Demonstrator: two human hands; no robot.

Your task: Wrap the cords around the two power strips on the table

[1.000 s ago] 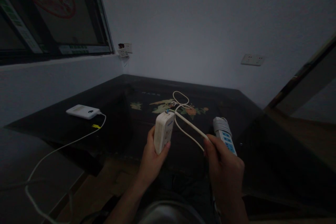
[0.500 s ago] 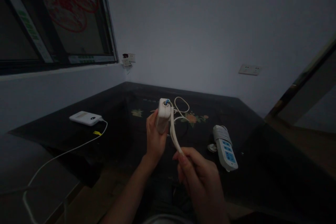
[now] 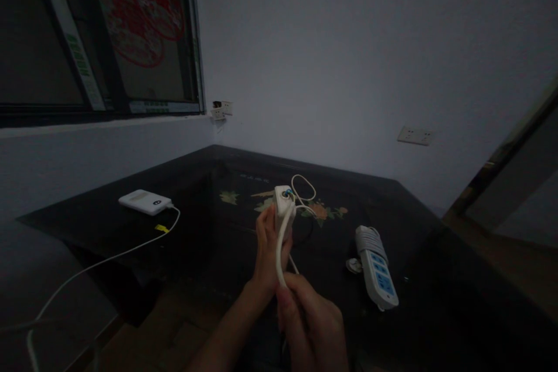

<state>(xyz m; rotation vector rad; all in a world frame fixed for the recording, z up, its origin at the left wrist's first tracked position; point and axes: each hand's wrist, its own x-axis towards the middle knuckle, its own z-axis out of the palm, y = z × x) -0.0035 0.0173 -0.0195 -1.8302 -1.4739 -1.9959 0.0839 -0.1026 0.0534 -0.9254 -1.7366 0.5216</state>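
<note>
Behind everything, a pale, dim wall (image 3: 322, 58). Along it, the far edge of a black table (image 3: 218, 226), with painted flowers (image 3: 320, 210) midway across the top. Above the left edge, a dark window (image 3: 152, 81) with red round patterns (image 3: 152, 3). Over the middle of the table, toward the near edge, a left hand (image 3: 265, 250), fingers wrapped round a white socket block (image 3: 280, 204); nearer still, a right hand (image 3: 311, 319), thumb and fingers closed on a thick white cord (image 3: 279, 256), bent in an arc from the block's end. Impossible to tell: the exact join of cord and block. Between the middle and the right edge, a power strip (image 3: 381, 282) with blue sockets, lead coiled round its far end, plug (image 3: 354, 266) just beside it. On the wall past the far-right corner, a socket plate (image 3: 415, 136). By the near-left corner, a flat white device (image 3: 143, 201), with a white cable (image 3: 131, 253) running from its right end over the near edge. Beyond the block, a thin pale loop (image 3: 314, 189). Beside the white cable, a yellow tag (image 3: 161, 228). In the hole at the block's end, blue wire (image 3: 289, 192).
</note>
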